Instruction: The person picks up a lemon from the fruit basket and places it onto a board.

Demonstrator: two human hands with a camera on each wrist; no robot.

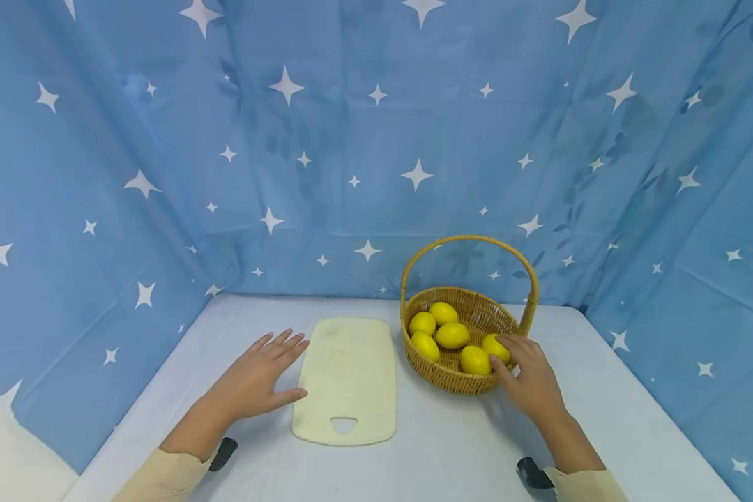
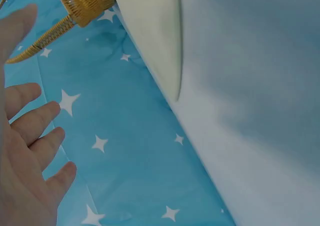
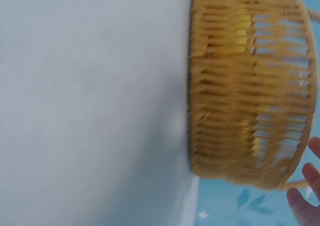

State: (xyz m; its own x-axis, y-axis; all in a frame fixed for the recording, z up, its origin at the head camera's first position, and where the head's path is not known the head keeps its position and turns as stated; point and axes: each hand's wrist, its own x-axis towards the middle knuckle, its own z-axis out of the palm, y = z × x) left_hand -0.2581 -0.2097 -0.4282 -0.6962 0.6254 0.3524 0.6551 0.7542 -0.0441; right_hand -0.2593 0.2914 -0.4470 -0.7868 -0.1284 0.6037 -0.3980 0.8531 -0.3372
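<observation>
Within the right-side brown wicker basket [image 1: 454,382], the rightmost oval yellow lemon [image 1: 494,348] is overhung by the loosely parted, empty right hand [image 1: 532,376], probably arched for clearance; the empty left hand [image 1: 257,378] is outspread.

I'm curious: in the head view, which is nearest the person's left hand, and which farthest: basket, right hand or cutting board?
1. Cutting board: just right of the left hand.
2. Basket: farther right.
3. Right hand: farthest, at the basket's right side.
</observation>
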